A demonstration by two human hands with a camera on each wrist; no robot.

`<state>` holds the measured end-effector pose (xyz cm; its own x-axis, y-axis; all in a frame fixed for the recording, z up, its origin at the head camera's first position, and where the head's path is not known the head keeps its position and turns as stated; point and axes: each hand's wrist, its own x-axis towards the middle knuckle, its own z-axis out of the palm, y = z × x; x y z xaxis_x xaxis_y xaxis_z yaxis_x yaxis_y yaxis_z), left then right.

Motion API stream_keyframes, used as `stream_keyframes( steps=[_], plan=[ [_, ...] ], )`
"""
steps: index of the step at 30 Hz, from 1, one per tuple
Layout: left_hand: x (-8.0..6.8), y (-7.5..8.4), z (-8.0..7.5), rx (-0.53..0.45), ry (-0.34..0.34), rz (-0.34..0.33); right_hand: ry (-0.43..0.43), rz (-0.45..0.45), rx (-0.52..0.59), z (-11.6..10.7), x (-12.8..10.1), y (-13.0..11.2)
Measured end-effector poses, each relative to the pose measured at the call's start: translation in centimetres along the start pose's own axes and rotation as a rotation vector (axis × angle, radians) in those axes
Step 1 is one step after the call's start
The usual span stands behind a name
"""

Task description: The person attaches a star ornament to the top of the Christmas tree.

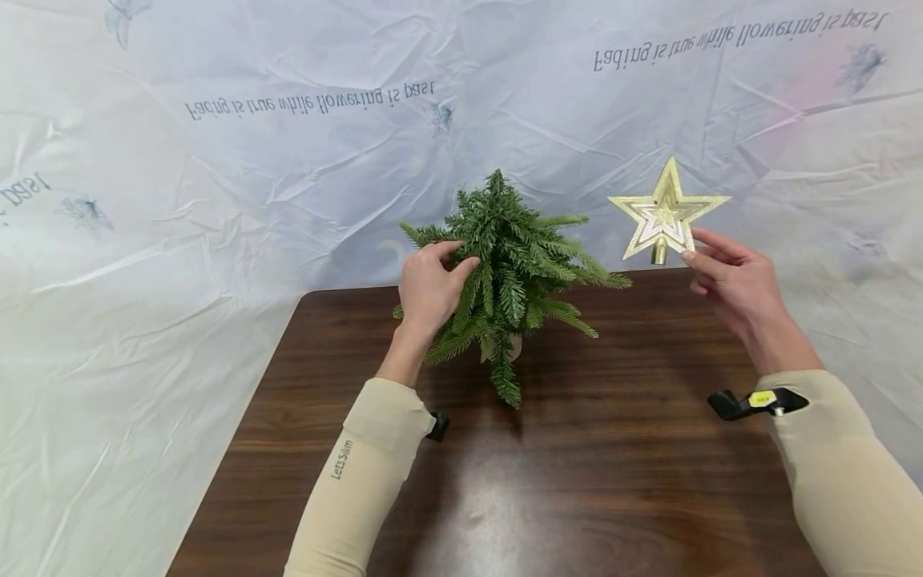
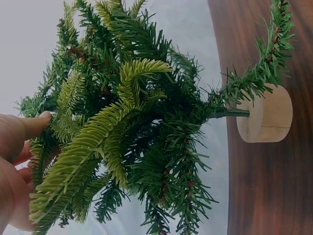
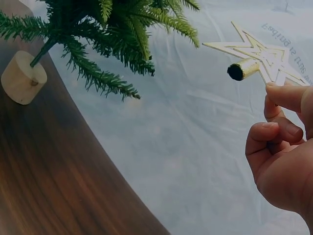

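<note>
A small artificial Christmas tree (image 1: 508,256) stands upright near the table's back edge, on a round wooden base (image 2: 274,120). My left hand (image 1: 430,288) holds the tree's upper left branches between thumb and fingers; foliage partly hides the fingertips. Off to the tree's right, in the air, my right hand (image 1: 739,280) pinches a gold star tree topper (image 1: 669,195) by its lower right point. The star is upright, facing the head camera. Under it, a short tube socket (image 3: 246,68) shows a dark open end in the right wrist view.
The dark wood-grain table (image 1: 613,449) stretches in front of the tree. Behind and beside it hangs a wrinkled whitish sheet (image 1: 288,176) with printed lettering and flowers. A black wrist camera mount (image 1: 753,402) sits on the right sleeve.
</note>
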<state>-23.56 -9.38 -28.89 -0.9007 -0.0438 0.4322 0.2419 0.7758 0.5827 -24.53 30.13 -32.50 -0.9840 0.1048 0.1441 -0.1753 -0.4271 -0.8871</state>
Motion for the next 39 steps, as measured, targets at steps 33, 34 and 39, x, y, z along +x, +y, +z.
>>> stream_keyframes(
  steps=[33,34,39],
  plan=[
    [0.0,0.0,0.1,0.008,-0.011,0.009,-0.059,-0.034,0.029,3.6,1.0,-0.7],
    [0.0,0.0,0.1,0.007,-0.01,0.009,-0.058,-0.031,0.027,3.7,1.0,-0.8],
    [-0.1,0.0,0.0,0.004,-0.009,0.007,-0.062,-0.023,0.045,4.2,1.2,-0.9]
  ],
)
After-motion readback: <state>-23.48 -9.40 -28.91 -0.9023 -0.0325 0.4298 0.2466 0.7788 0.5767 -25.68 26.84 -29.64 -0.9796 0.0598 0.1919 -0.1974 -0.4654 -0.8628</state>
